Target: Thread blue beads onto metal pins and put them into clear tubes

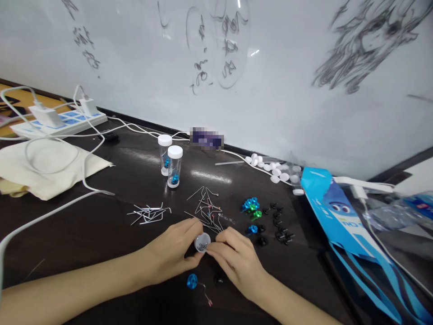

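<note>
My left hand (174, 246) is curled around a small clear plastic tube (202, 239), its mouth tipped toward me. Something small and dark shows inside it. The fingertips of my right hand (237, 259) are pinched together at the tube's right rim. Just below lie a blue round part (192, 281) with a thin bent wire (204, 289) and a dark round part (219, 280). Beyond my hands are a pile of bent wires with small coloured ends (208, 210) and, further left, a heap of silver hex keys (149, 214).
Two white-capped tubes (175, 168) with blue parts inside stand behind. Blue and green parts (251, 205) and black parts (279, 223) lie right, white caps (275, 171) behind them. A blue bag (333, 203), power strip (71, 119), cables and cream cloth (50, 167) flank the table.
</note>
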